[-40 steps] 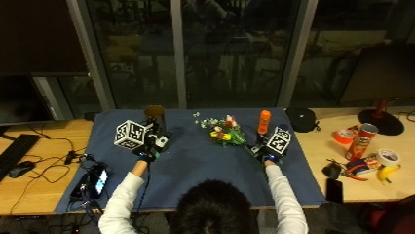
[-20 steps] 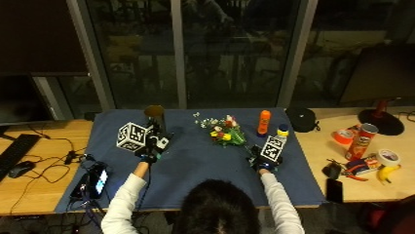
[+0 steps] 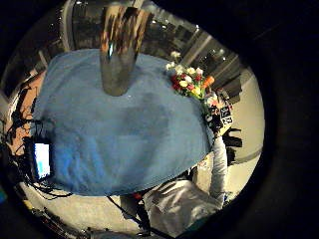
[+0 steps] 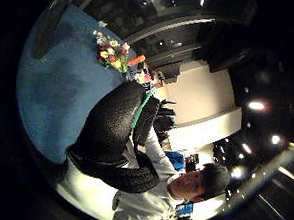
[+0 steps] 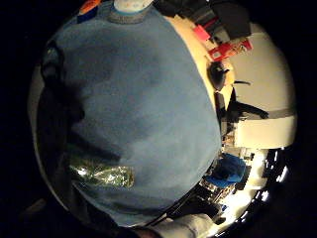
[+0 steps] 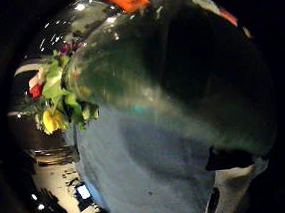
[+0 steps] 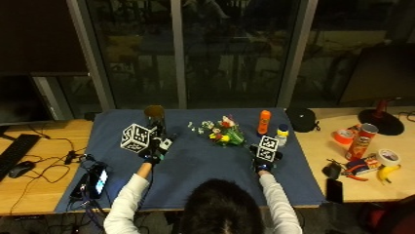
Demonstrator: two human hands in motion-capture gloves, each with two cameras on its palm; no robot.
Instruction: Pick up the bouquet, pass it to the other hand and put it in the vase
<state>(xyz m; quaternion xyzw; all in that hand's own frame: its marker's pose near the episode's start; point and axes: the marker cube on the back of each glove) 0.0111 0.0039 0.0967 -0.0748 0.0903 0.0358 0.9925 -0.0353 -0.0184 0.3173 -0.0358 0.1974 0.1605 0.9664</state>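
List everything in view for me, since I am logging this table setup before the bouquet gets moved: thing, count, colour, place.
bouquet: one, mixed red, yellow and white flowers with green, lying on the blue cloth between the hands
vase: one, dark metallic, upright at the cloth's far left, just beyond the left hand
orange bottle: one, upright at the cloth's far right
small bottle: one, whitish, beside the orange bottle
black cap: one, just off the cloth, right
red can: one, right table
tape roll: one, white, right
banana: one, yellow, right edge
keyboard: one, black, far left
left hand: black glove, over the cloth by the vase
right hand: black glove, over the cloth near the bouquet
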